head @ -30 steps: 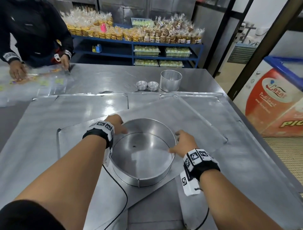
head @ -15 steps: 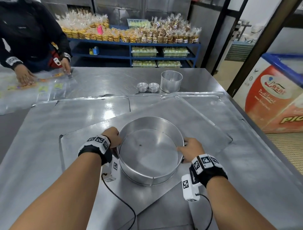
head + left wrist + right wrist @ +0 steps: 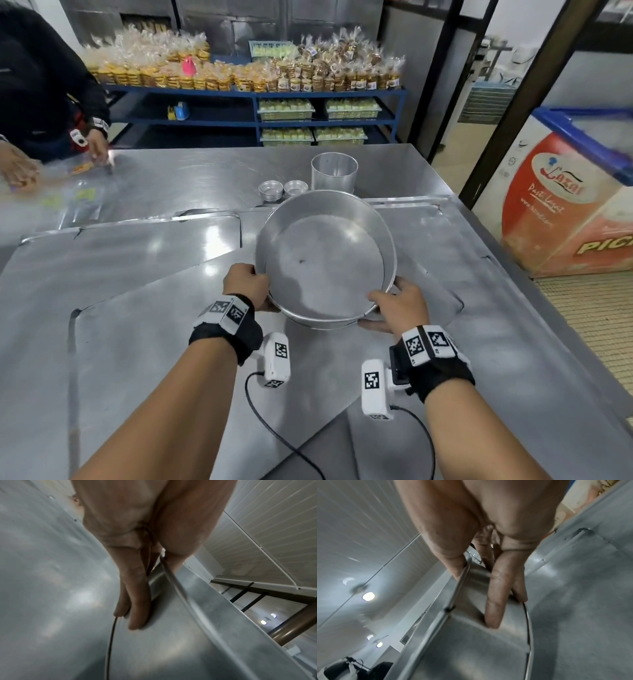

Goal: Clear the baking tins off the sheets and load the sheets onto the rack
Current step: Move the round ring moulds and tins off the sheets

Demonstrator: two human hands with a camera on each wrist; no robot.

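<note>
Now the round baking tin [image 3: 325, 260] is off the angled baking sheet [image 3: 164, 342], tilted and farther toward the tall tin [image 3: 334, 171] than a second ago. The left hand [image 3: 246, 286] and right hand [image 3: 399, 308] each clamp its near rim, thumbs inside, above the counter [image 3: 205, 178].

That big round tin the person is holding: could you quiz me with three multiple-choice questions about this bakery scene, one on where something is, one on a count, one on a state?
1. Where is the tall cylindrical tin?
A. inside the round tin
B. on the table beyond the round tin
C. on the blue shelf

2. How many small foil cups sit beside it?
A. two
B. five
C. none

3. How is the round tin held?
A. by one hand
B. by both hands
C. untouched

Answers:
1 B, the tall cylindrical tin stands behind the round tin.
2 A, two small foil cups.
3 B, left hand and right hand grip its rim.
</note>
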